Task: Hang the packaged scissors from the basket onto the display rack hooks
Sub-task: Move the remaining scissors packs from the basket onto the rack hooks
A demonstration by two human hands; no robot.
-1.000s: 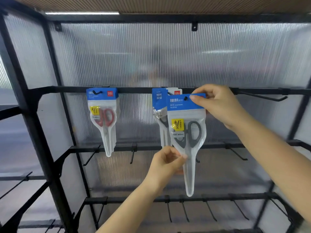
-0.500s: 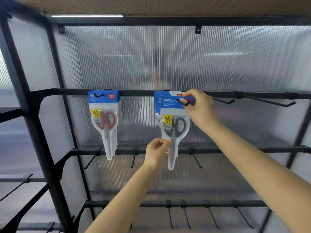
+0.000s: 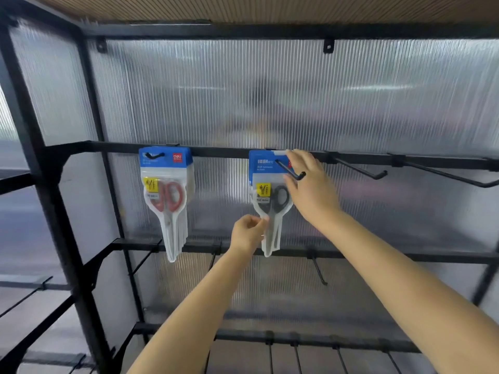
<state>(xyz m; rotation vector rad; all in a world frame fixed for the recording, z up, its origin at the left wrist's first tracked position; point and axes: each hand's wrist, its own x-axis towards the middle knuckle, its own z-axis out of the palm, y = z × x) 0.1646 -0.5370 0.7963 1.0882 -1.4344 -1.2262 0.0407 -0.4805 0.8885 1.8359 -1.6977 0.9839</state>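
Your right hand (image 3: 310, 190), fingers spread, presses the black-handled scissors pack (image 3: 271, 201) back along its hook (image 3: 290, 171) while your left hand (image 3: 248, 230) pinches its lower edge, seemingly to steady it.

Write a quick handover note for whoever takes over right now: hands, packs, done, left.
Left hand: pinches the lower edge of the black-handled scissors pack.
Right hand: fingers extended against that pack's blue header, pressing it back along the hook.
Done: the pack is threaded on the hook, with others behind it; red-handled scissors packs hang on the left hook.
Left: let go of the pack and fill the empty hooks to the right. The basket is out of view.
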